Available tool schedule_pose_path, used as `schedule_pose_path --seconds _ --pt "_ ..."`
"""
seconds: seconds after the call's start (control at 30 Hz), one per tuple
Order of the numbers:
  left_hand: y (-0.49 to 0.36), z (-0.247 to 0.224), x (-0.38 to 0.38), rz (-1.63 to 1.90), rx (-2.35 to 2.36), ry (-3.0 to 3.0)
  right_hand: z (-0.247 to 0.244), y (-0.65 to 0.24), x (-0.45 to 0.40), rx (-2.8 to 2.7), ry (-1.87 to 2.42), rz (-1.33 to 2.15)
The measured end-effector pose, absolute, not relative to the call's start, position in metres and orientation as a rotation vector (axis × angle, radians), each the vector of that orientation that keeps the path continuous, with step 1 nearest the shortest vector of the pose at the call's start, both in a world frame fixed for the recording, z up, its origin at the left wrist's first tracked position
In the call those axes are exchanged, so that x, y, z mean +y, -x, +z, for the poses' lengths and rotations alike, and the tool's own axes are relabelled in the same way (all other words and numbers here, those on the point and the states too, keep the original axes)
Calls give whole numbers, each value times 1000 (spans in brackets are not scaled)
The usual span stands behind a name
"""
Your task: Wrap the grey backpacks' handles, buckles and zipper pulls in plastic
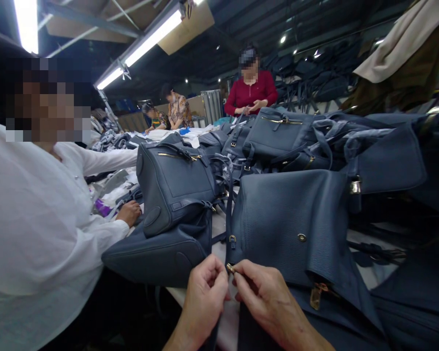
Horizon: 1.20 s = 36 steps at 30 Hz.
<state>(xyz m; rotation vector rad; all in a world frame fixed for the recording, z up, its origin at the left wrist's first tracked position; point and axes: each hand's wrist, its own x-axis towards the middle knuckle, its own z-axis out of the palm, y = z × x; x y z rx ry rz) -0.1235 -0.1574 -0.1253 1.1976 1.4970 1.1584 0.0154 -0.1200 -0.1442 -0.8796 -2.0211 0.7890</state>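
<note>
Between the finger and thumb of my right hand (pixel 265 295) is a small gold metal clasp (pixel 230 267). My left hand (pixel 207 287) is closed in a pinch just beside it; what its fingers hold, if anything, is hidden. Both hands are at the left edge of a dark blue leather bag (pixel 278 219), which lies with its flap side up. A gold D-ring (pixel 232 239) on a short tab sits on the bag's edge above my hands. The bag also carries a gold oval eyelet (pixel 302 238) and a hanging gold tag (pixel 316 296).
More dark blue bags are stacked at the left (pixel 179 175) and behind (pixel 278 136). A co-worker in a white shirt (pixel 40 219) stands close on my left, one hand (pixel 129 213) on the table. A person in red (pixel 250 92) works across the table. Lamps (pixel 153 36) hang overhead.
</note>
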Motion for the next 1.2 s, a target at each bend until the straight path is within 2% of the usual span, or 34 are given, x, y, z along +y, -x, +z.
schedule_pose_path --seconds 0.3,0.57,0.87,1.2 --pt "124 -130 -156 1171 1483 -1148 -156 -7 -124 -2080 853 32" --pt "124 -130 -154 1144 1541 -1210 -154 -3 -127 -2084 884 -202" --pt "117 -125 -150 1190 1638 -1276 -158 -3 -127 -2091 883 -103" --pt "120 -122 -153 1185 1617 -1297 -154 -8 -124 -2018 802 518"
